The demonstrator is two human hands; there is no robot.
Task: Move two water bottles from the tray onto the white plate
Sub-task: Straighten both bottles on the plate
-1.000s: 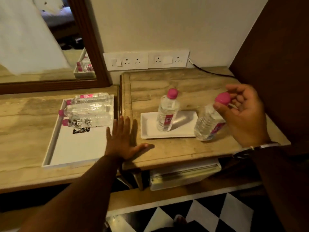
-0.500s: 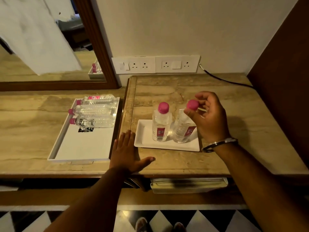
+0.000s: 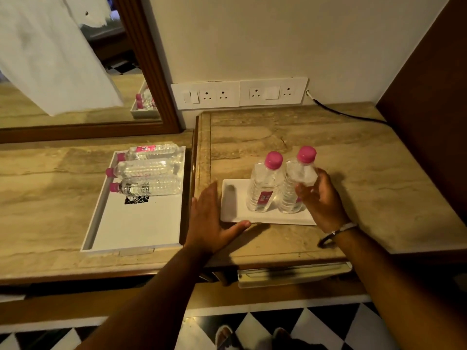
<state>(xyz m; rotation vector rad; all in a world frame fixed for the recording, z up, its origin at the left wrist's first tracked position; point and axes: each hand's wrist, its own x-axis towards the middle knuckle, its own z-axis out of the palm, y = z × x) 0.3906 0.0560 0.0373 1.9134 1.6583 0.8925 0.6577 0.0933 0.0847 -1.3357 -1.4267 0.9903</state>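
Note:
Two clear water bottles with pink caps stand upright side by side on the white plate. The left bottle is free. My right hand wraps around the body of the right bottle from the right side. My left hand lies flat on the counter, fingers apart, its thumb touching the plate's front left edge. The white tray sits to the left with three more bottles lying on their sides at its far end.
A brown-framed mirror leans at the back left. A wall socket panel with a black cable is behind the plate. A dark wooden panel bounds the right side. The counter's front edge is near my wrists.
My right hand carried the second bottle left onto the plate and set it beside the first, then slid from its cap down to its body. My left hand edged toward the plate.

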